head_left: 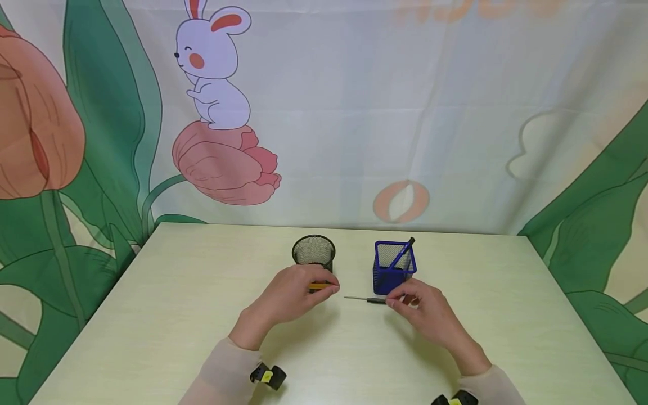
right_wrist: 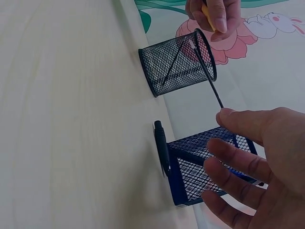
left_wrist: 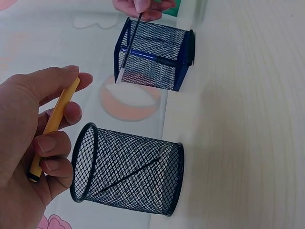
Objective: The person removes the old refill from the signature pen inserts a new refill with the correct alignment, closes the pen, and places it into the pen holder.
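My left hand (head_left: 296, 289) grips a short yellow-orange stick with a black end (left_wrist: 57, 124), its fingers curled round it. It is in front of the round black mesh cup (left_wrist: 128, 167), where a thin dark stick (left_wrist: 128, 176) leans inside. My right hand (head_left: 425, 309) pinches a thin black rod with a pale tip (right_wrist: 207, 74) between thumb and finger. The rod points left toward the left hand. Behind the right hand stands a square blue mesh holder (head_left: 385, 281) with a dark blue pen (head_left: 400, 256) leaning out of its top.
In the right wrist view a black pen with a clip (right_wrist: 162, 148) lies along the base of the blue holder. The pale wooden table (head_left: 167, 315) reaches back to a cloth backdrop (head_left: 329, 112) printed with a rabbit, flowers and leaves.
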`<state>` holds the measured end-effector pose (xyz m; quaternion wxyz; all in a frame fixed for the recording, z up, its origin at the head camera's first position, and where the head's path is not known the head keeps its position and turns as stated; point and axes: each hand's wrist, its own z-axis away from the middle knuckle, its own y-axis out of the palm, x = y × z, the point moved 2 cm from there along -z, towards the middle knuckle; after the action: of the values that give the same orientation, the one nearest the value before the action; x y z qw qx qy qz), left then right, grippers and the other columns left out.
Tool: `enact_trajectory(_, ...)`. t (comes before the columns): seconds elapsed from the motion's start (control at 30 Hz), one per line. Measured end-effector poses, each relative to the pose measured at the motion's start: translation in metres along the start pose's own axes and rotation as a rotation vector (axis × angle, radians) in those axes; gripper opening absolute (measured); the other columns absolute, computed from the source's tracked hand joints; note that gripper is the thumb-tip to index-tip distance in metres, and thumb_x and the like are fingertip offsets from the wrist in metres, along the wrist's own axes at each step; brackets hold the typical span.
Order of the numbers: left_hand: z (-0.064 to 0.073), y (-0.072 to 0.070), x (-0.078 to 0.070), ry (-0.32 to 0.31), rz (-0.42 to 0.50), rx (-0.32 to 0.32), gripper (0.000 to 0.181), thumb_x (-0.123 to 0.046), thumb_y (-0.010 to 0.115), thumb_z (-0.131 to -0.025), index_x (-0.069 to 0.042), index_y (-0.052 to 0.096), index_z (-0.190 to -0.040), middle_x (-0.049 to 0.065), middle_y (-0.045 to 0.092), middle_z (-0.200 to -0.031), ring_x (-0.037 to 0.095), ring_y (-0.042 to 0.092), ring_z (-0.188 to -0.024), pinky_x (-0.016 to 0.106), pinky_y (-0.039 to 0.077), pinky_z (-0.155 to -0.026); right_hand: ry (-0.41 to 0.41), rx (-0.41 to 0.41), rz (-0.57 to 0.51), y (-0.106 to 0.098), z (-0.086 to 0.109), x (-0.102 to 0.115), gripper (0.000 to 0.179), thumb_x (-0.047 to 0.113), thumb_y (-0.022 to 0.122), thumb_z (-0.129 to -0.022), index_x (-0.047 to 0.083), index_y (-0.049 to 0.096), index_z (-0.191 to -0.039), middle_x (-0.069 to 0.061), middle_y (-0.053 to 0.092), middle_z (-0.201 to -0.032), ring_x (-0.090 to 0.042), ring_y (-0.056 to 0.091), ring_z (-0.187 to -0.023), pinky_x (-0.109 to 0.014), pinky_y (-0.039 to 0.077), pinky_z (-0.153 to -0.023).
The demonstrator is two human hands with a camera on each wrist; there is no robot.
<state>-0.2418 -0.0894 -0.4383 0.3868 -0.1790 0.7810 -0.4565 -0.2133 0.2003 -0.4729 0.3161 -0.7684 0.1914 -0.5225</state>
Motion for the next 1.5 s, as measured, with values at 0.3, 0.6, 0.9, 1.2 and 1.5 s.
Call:
enact_trajectory(0.3,0.000,0.000,-0.001,-0.007,0.007,0.009,0.013,-0.034,0.069,-0.101,-0.027,0.078,-0.107,-0.016,0.075,-0.101,0.004,0.070,-0.093,0.032,0.056,-0.084,0.035,0.036,-0.001,0.008,0.000,-0.008,0.005,0.024,0.077,-0.095,0.020,0.078,-0.093,0.012,0.068,-0.092,-0.007,0.065,-0.085,-0.026,0.054,-0.079)
enact_trajectory(0.6,0.000,0.000,-0.002,-0.005,0.017,0.012,0.013,-0.033,0.068,-0.101,-0.026,0.078,-0.106,-0.015,0.075,-0.102,0.010,0.073,-0.095,0.035,0.056,-0.085,0.066,0.076,0.006,0.014,0.002,-0.013,0.005,0.025,0.076,-0.095,0.021,0.078,-0.095,0.012,0.068,-0.094,-0.008,0.064,-0.085,-0.025,0.051,-0.076)
enact_trajectory(0.9,0.000,0.000,-0.003,-0.023,0.011,0.028,0.013,-0.034,0.068,-0.101,-0.027,0.078,-0.106,-0.015,0.075,-0.102,0.009,0.072,-0.094,0.035,0.056,-0.085,0.078,0.082,0.012,0.019,0.003,-0.015,0.007,0.027,0.077,-0.095,0.020,0.078,-0.094,0.012,0.067,-0.093,-0.006,0.063,-0.086,-0.025,0.051,-0.078)
enact_trajectory(1.2,0.000,0.000,-0.003,-0.016,0.009,0.025,0.013,-0.034,0.068,-0.101,-0.026,0.078,-0.107,-0.015,0.075,-0.102,0.009,0.072,-0.094,0.035,0.056,-0.085,0.068,0.071,0.047,0.020,0.003,-0.017,0.005,0.026,0.077,-0.095,0.023,0.078,-0.091,0.014,0.067,-0.092,-0.004,0.061,-0.086,-0.026,0.050,-0.079)
enact_trajectory(1.5,0.001,0.000,-0.003,-0.017,0.006,0.027,0.013,-0.034,0.068,-0.101,-0.027,0.077,-0.106,-0.016,0.075,-0.102,0.006,0.071,-0.093,0.034,0.056,-0.084,0.085,0.089,0.081,0.023,0.002,-0.018,0.005,0.020,0.079,-0.092,0.023,0.078,-0.089,0.014,0.066,-0.089,-0.008,0.060,-0.088,-0.029,0.048,-0.081)
